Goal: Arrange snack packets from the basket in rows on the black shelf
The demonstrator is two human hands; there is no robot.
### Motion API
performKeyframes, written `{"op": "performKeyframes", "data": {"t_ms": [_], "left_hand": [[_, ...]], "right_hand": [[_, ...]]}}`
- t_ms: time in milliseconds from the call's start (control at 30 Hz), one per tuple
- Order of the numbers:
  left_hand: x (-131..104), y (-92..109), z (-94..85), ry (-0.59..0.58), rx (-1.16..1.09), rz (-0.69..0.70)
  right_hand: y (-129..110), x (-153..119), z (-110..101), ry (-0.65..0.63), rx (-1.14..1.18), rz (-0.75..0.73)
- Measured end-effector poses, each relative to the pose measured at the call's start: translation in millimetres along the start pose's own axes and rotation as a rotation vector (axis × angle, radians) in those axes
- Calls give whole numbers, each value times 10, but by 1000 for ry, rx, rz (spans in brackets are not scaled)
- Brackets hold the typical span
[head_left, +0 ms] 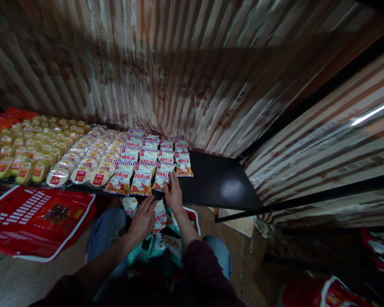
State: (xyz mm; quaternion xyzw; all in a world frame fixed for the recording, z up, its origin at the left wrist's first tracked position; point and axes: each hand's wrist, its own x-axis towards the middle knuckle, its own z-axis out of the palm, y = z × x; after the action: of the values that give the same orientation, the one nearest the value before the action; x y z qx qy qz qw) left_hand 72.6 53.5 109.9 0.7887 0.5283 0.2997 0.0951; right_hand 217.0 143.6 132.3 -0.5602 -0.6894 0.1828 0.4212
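Small white and orange snack bags (141,179) with striped edges stand in rows on a black shelf. My right hand (173,194) has its thumb and fingers around the lower right corner of a front-row snack bag (163,174). My left hand (144,218) is lower, at the shelf's front edge, just beneath the neighbouring bag. Its fingers are stretched out and nothing shows in them. Below both hands, a red basket (196,221) between my knees holds more snack bags, some white and orange, others teal (166,247).
Left of the bags, the shelf carries rows of round wrapped cakes (80,172) and yellow-green packs (24,170). The bare black shelf (217,179) extends right to a dark metal frame (275,207). Another red basket (35,221) stands at lower left. Striped sheeting (179,76) hangs behind.
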Motion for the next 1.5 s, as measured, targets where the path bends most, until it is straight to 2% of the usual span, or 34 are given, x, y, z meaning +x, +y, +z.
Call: {"op": "performKeyframes", "data": {"t_ms": [133, 267, 467, 600, 767, 867, 967, 1033, 1133, 1200, 1367, 1500], "left_hand": [[87, 37, -80, 104, 40, 14], [281, 14, -171, 236, 132, -87], [425, -102, -61, 211, 140, -145], [417, -138, 9, 221, 140, -136], [377, -107, -40, 207, 129, -79], [228, -32, -97, 176, 91, -54], [-48, 49, -119, 113, 42, -37], [-248, 87, -99, 61, 11, 14], [-469, 132, -36, 59, -13, -6], [-540, 182, 1, 70, -22, -51], [-570, 338, 56, 100, -71, -122], [-651, 337, 158, 184, -178, -340]], "right_hand": [[43, -28, -29, -16, 28, -5], [103, 9, -51, 11, 39, 39], [170, 210, -37, -29, 48, 188], [194, 269, -22, -62, -1, 167], [151, 253, -82, -46, -39, 101], [39, 73, -137, 75, -39, 62], [-81, -295, -178, 151, -3, 28], [-119, -584, -182, 171, 24, 58], [-104, -939, -140, 107, 26, 149], [-71, -1073, -94, 40, 17, 193], [-20, -1132, -35, -80, -8, 265], [-4, -1135, -70, -196, 9, 334]]}}
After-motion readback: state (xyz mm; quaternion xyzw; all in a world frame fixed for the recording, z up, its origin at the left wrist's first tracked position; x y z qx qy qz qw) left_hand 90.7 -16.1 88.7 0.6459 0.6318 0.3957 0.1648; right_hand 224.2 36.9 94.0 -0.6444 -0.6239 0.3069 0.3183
